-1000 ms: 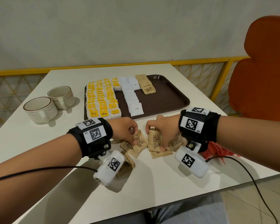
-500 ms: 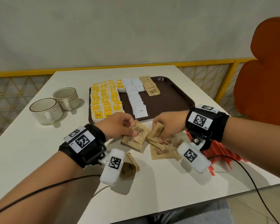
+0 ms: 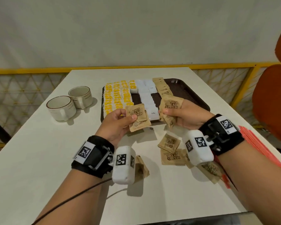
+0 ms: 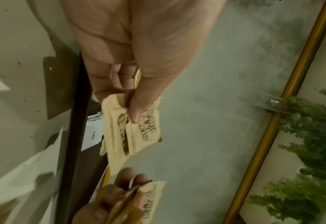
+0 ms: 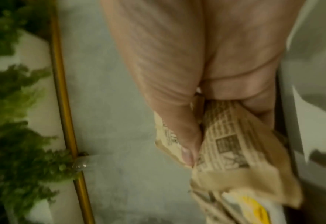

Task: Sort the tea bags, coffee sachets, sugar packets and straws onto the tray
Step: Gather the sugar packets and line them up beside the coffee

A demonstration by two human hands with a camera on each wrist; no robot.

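Note:
My left hand [image 3: 120, 117] pinches brown sugar packets [image 3: 137, 117] between thumb and fingers, raised above the tray's near edge; the left wrist view shows the thumb on these packets [image 4: 133, 128]. My right hand [image 3: 173, 112] grips a bunch of brown sugar packets [image 3: 171, 105], seen crumpled in the right wrist view [image 5: 235, 144]. The brown tray [image 3: 190, 95] carries rows of yellow tea bags [image 3: 115, 98], white coffee sachets [image 3: 148, 101] and a short row of brown sugar packets [image 3: 163, 89]. More sugar packets [image 3: 169, 143] lie loose on the white table. Red straws [image 3: 259, 143] lie under my right forearm.
Two cream cups [image 3: 70, 103] stand on the table left of the tray. An orange chair [image 3: 272, 98] is at the right. A yellow railing [image 3: 104, 68] runs behind the table. Another brown packet [image 3: 141, 168] lies by my left wrist camera.
Both hands have lifted off the table with sugar packets in them and moved toward the tray's near edge. Fewer packets lie on the table.

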